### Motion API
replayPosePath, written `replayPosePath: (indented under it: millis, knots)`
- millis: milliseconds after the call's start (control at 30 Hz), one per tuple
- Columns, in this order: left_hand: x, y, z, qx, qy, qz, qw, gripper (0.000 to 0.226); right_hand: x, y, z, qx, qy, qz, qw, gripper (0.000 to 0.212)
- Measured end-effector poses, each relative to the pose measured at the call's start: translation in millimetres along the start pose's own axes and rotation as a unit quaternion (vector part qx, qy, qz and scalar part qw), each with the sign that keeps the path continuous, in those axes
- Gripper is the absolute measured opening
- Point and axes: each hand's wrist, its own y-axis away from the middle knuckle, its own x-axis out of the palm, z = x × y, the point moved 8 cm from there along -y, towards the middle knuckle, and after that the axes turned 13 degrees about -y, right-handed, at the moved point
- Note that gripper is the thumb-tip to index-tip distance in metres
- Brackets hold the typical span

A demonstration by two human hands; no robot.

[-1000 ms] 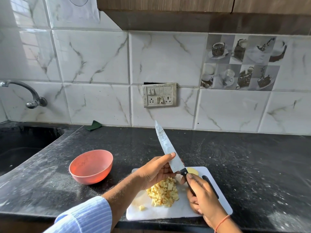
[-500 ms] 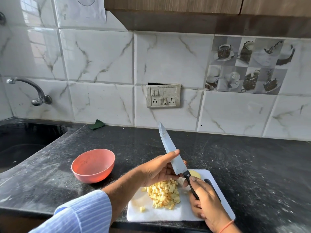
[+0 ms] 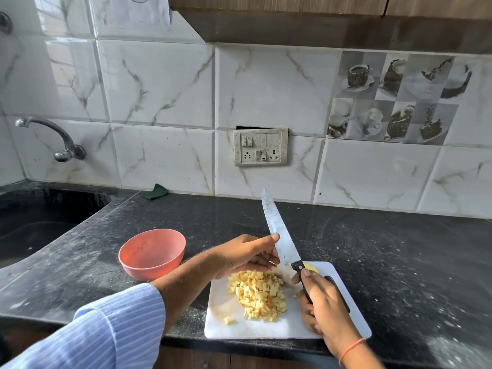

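A white cutting board (image 3: 239, 326) lies at the counter's front edge with a pile of small yellow diced pieces (image 3: 259, 294) on it. My right hand (image 3: 323, 310) grips the black handle of a kitchen knife (image 3: 278, 230), whose blade points up and away over the counter. My left hand (image 3: 246, 255) is above the pile, its fingertips and thumb pinching the lower part of the blade. A pale yellow slice (image 3: 310, 267) lies at the board's far edge behind the handle.
An empty salmon-pink bowl (image 3: 151, 253) stands left of the board on the black counter (image 3: 399, 262). A sink (image 3: 34, 219) with a tap (image 3: 61, 145) is at far left. A green cloth (image 3: 157, 191) lies by the tiled wall, under a switch plate (image 3: 261, 147).
The camera view has tilted and shifted slightly. Both hands and the knife keep almost the same pose, with my left fingers still on the blade.
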Motion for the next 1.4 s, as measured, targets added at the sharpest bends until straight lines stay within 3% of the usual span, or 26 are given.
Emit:
replayPosePath:
  millis: [167, 267, 367, 467, 633, 767, 900, 1067, 1200, 1300, 1400]
  knots:
    - [-18.8, 4.6, 2.3, 0.007, -0.161, -0.039, 0.986, 0.048, -6.9, -2.2, -2.1, -0.017, 0.03, -0.032, 0.999, 0.034]
    - [-23.9, 7.5, -6.0, 0.049, -0.3, -0.053, 0.951, 0.031, -4.0, -2.2, -1.0, -0.026, 0.025, -0.018, 0.999, 0.038]
    - [-20.4, 9.7, -9.6, 0.094, -0.403, -0.041, 0.91, 0.044, -3.9, -1.1, -0.3, -0.031, 0.025, -0.023, 0.999, 0.036]
    - [-16.3, 13.2, -9.6, 0.114, -0.432, -0.039, 0.894, 0.061, -4.3, -1.2, -0.7, -0.037, 0.028, -0.024, 0.999, 0.036]
    - [-14.8, 18.1, -25.6, 0.16, -0.463, -0.107, 0.865, 0.03, -5.2, -0.5, -1.2, -0.036, 0.021, -0.03, 0.999, 0.037]
    - [-16.3, 17.0, -13.3, 0.129, -0.375, -0.062, 0.916, 0.056, -2.7, 0.6, 0.2, -0.04, 0.014, -0.016, 0.999, 0.037]
    - [-31.0, 21.3, -9.1, 0.119, -0.315, -0.12, 0.934, 0.057, -1.2, 1.2, 2.0, -0.04, 0.016, -0.008, 0.999, 0.04]
    - [-31.0, 21.3, -5.1, 0.113, -0.374, -0.114, 0.913, 0.058, -1.3, 1.2, 2.6, -0.041, 0.023, -0.007, 0.999, 0.042]
    - [-33.9, 23.9, -1.0, 0.113, -0.386, -0.092, 0.911, 0.043, -0.6, 1.8, 3.8, -0.045, 0.028, -0.006, 0.999, 0.042]
    - [-45.1, 35.8, 2.2, 0.097, -0.432, -0.1, 0.891, 0.031, -0.2, 1.4, 3.5, -0.049, 0.024, -0.001, 0.999, 0.042]
    - [-45.7, 56.1, 9.5, 0.091, -0.464, -0.057, 0.88, 0.03, 0.2, 0.4, 2.4, -0.049, 0.009, 0.0, 0.999, 0.041]
